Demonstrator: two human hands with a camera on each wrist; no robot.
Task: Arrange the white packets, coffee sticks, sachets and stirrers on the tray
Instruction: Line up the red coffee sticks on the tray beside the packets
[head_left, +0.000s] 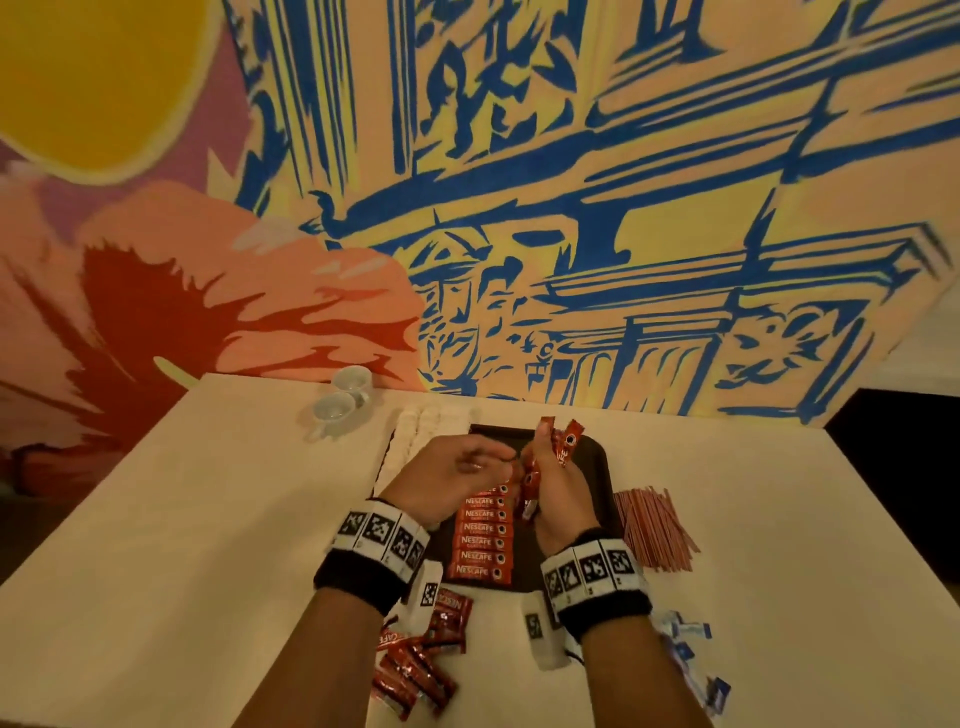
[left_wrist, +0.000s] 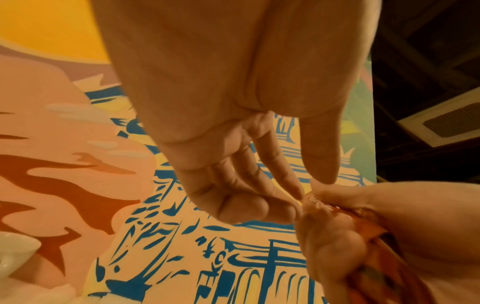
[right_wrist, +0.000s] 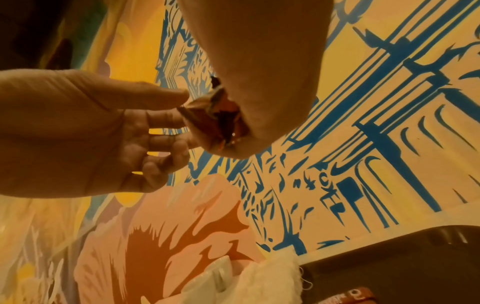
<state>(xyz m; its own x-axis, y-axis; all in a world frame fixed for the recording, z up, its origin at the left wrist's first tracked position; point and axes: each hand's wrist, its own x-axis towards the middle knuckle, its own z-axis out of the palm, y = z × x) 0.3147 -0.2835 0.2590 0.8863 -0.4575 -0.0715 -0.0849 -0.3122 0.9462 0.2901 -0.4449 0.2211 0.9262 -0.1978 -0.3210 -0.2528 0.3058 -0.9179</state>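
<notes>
A dark tray (head_left: 592, 467) lies on the white table, with a neat row of red coffee sticks (head_left: 480, 540) down its middle. White packets (head_left: 415, 431) line its left edge. My right hand (head_left: 553, 452) grips a bundle of red coffee sticks (head_left: 563, 441) upright above the tray. My left hand (head_left: 511, 460) reaches across, and its thumb and forefinger pinch the end of one stick (right_wrist: 197, 111) in that bundle. In the left wrist view the left fingertips (left_wrist: 298, 195) meet the right hand (left_wrist: 350, 216) at the stick's end. Pink stirrers (head_left: 652, 525) lie heaped right of the tray.
Loose coffee sticks (head_left: 421, 660) lie near the table's front edge under my left forearm. Blue sachets (head_left: 685, 649) are scattered at the front right. Two white cups (head_left: 337, 405) stand at the back left, by the painted wall.
</notes>
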